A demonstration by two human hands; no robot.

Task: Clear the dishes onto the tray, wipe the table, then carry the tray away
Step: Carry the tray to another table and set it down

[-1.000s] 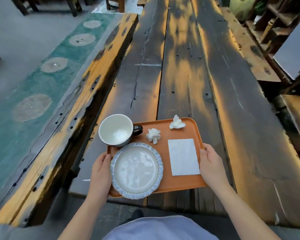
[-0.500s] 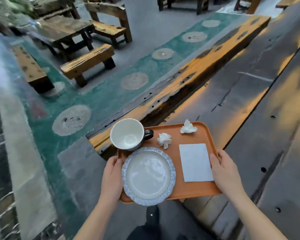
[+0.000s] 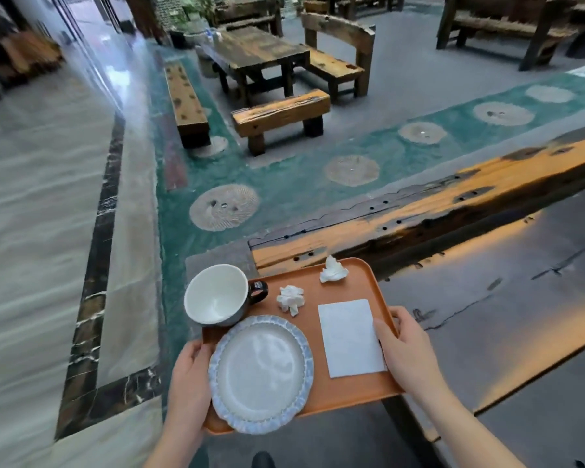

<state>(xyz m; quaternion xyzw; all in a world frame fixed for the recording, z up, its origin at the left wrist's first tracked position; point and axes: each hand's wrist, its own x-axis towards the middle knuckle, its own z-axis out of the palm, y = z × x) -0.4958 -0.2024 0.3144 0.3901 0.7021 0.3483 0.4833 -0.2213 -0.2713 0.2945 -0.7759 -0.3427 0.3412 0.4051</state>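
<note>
An orange tray (image 3: 352, 391) hangs in the air in front of me, off the table. My left hand (image 3: 190, 383) grips its left edge and my right hand (image 3: 406, 352) grips its right edge. On the tray sit a white plate with a blue rim (image 3: 260, 373), a white cup with a dark handle (image 3: 217, 293), a flat white napkin (image 3: 350, 337) and two crumpled tissues (image 3: 291, 298) (image 3: 333, 271).
The dark wooden table (image 3: 504, 298) lies to my right, with a long orange-lit bench (image 3: 436, 207) along it. Ahead are a green floor strip with round stone discs (image 3: 223, 207), small wooden benches (image 3: 281, 113) and another table (image 3: 250, 50). A pale tiled floor (image 3: 38, 231) stretches left.
I have lifted the tray off the table and turned left with it. The view has swung from the tabletop to the floor and the seating area beyond.
</note>
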